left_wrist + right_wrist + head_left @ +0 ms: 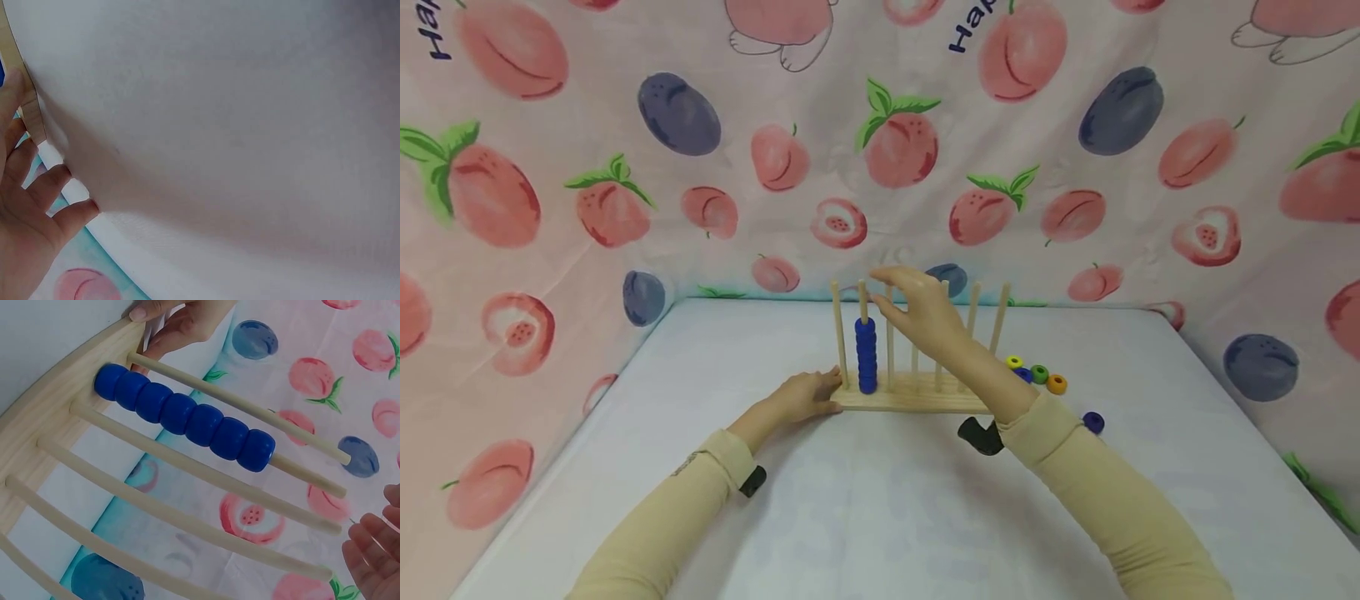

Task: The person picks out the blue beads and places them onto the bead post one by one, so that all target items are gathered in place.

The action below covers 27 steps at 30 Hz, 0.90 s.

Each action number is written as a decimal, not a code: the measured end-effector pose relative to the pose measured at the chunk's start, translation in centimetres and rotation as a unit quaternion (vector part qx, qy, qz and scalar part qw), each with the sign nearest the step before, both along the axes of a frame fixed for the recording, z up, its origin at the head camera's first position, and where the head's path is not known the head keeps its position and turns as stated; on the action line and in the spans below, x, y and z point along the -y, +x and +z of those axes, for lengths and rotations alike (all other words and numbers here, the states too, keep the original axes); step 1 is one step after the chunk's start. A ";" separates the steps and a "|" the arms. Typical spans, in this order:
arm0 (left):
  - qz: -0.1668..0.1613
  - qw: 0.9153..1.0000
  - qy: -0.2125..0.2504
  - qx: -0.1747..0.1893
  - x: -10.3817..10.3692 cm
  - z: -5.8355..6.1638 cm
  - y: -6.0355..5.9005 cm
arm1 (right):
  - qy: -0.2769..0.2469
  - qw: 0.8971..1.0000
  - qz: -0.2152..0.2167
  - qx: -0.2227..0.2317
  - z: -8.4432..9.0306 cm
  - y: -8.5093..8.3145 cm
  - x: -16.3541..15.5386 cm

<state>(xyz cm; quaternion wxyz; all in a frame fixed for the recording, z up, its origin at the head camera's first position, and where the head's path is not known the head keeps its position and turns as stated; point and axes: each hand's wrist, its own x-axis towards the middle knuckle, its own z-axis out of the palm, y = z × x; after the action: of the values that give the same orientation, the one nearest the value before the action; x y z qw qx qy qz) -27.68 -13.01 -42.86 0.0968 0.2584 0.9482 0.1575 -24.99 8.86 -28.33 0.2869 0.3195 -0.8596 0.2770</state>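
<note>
A wooden bead rack [902, 403] with a row of upright pegs stands on the table. Several blue beads [867, 357] are stacked on its second peg from the left, seen up close as rounded blue beads [178, 414] in the right wrist view. My left hand [805, 395] grips the left end of the base, thumb at the front and fingers behind it. Near the bare top of the beaded peg, my right hand [921, 312] is raised with fingers spread from the thumb. No bead shows between those fingers [372, 540]. The other pegs carry no beads that I can see.
Right of the rack lie loose beads: a yellow bead [1014, 362], a green bead [1039, 373], an orange bead [1057, 384] and blue ones, including a blue bead [1093, 422] farther right. A fruit-printed cloth [865, 167] hangs behind the white table [880, 517].
</note>
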 end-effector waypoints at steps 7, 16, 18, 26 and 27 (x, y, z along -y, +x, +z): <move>0.000 1.000 0.006 0.005 0.2 -0.2 -0.3 | -0.024 0.999 -0.014 0.044 -0.5 0.4 -0.5; -0.003 1.000 0.010 0.010 0.5 -0.9 0.0 | -0.015 0.997 0.035 0.068 -2.2 1.0 -2.4; -0.005 1.000 0.011 0.007 0.4 -0.8 0.1 | -0.014 0.996 0.043 0.076 -2.6 1.0 -2.9; -0.008 1.000 0.007 -0.006 0.4 -0.5 -0.1 | -0.029 0.986 0.116 0.120 -3.5 0.7 -5.5; -0.008 1.000 0.009 -0.005 0.4 -0.5 -0.1 | -0.029 0.984 0.125 0.127 -3.5 0.6 -5.8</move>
<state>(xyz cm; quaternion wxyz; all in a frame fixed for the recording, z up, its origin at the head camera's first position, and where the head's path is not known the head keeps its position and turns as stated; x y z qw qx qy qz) -27.78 -13.41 -43.32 0.0911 0.2677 0.9451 0.1637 -24.36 14.71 -31.86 0.1478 0.3778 -0.8342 0.3736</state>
